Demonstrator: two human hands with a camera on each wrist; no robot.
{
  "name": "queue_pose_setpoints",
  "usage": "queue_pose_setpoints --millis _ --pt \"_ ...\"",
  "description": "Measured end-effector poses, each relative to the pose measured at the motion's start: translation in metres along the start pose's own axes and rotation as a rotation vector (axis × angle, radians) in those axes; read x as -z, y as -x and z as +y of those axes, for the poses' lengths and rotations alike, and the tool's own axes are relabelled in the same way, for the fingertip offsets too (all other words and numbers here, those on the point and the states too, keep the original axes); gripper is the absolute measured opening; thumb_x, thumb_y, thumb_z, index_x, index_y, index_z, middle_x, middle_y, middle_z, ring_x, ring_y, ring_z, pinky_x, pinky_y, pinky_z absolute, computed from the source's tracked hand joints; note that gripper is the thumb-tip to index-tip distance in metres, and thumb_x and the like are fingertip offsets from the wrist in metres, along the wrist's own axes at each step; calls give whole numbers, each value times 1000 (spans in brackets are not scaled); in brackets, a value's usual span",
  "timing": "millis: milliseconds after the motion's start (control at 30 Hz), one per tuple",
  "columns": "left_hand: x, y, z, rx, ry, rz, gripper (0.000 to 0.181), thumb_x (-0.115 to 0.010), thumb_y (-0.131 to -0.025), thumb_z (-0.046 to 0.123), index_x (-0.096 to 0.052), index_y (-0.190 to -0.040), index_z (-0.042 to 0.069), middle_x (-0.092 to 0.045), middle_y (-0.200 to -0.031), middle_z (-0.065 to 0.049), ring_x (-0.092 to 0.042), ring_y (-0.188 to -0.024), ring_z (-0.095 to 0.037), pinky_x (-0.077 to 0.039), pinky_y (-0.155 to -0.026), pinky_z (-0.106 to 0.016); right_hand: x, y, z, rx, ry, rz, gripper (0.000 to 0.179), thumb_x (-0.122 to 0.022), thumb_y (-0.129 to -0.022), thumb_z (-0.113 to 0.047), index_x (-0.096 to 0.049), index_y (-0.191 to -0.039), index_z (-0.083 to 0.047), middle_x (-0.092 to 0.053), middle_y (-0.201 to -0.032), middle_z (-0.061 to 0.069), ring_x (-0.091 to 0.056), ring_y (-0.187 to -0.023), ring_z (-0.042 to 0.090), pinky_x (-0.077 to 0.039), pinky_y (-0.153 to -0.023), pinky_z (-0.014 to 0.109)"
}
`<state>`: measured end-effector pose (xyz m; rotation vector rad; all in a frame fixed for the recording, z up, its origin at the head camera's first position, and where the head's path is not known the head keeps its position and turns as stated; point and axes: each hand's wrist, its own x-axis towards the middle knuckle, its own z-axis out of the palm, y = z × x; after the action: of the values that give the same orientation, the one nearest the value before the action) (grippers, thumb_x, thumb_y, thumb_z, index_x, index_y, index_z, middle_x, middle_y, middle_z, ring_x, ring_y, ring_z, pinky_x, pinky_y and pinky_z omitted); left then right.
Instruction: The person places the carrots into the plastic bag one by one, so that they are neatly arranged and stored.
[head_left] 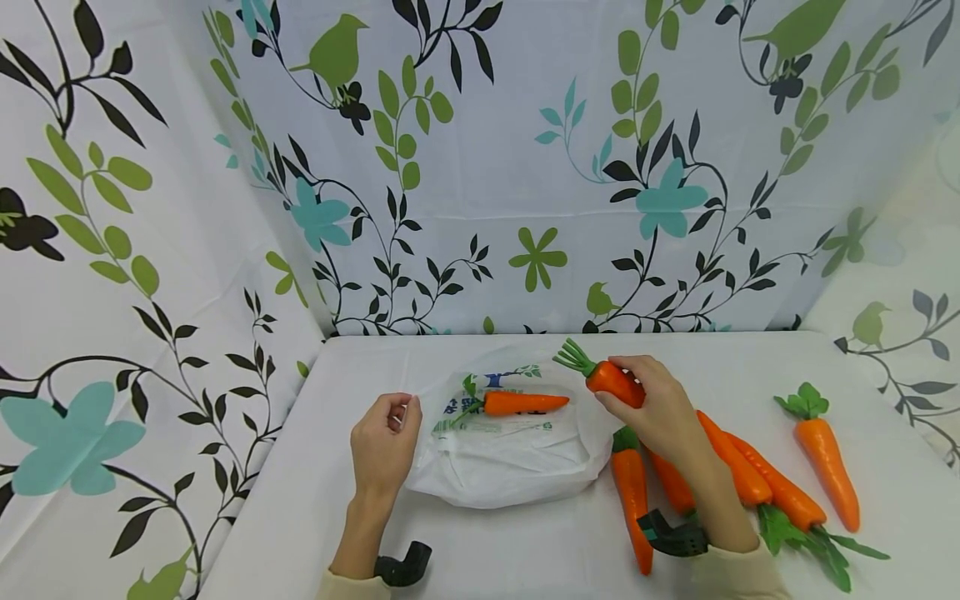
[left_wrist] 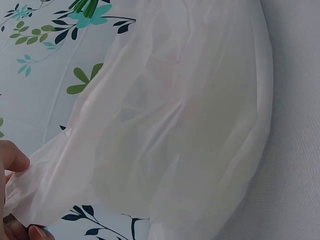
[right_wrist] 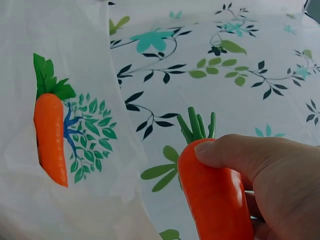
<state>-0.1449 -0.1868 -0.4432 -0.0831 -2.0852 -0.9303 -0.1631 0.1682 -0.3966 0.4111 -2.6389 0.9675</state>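
My left hand (head_left: 386, 446) pinches the left edge of a white plastic bag (head_left: 510, 479); the left wrist view shows the thin bag (left_wrist: 200, 125) stretching away from the fingertips. A small orange carrot (head_left: 525, 403) with green leaves shows against the bag's printed side, its tip pointing right. Whether it lies on the bag or inside it, I cannot tell. My right hand (head_left: 667, 408) grips a thicker carrot (right_wrist: 212, 190) with short green stems, thumb across its top. That carrot is held near the bag's upper right, stems toward the upper left.
Under and beside my right forearm lie several more carrots, among them a slim one (head_left: 632, 500) and a leafy one (head_left: 787, 492). Another carrot (head_left: 828, 471) lies apart at the far right. A leaf-patterned cloth (head_left: 480, 183) hangs behind the white table (head_left: 300, 517).
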Motion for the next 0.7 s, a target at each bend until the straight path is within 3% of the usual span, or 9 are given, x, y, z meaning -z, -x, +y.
queue_pose_setpoints --millis 333,700 --pt "-1 1 -2 14 5 -4 6 -71 -88 8 -72 -88 2 -63 -65 -5 -51 -56 -7 -41 -54 -13 -12 -8 -17 56 -43 -14 51 -76 -89 -21 -58 -134 -5 -62 -130 15 -59 -110 32 -59 -85 51" --pt "-2 1 -8 -15 11 -3 11 -69 -91 10 -71 -87 -1 -63 -65 -5 -53 -55 -8 -42 -54 -13 -27 -14 -38 111 -88 -59 52 -77 -88 -20 -58 -135 -8 -60 -133 11 -57 -117 31 -58 -90 50"
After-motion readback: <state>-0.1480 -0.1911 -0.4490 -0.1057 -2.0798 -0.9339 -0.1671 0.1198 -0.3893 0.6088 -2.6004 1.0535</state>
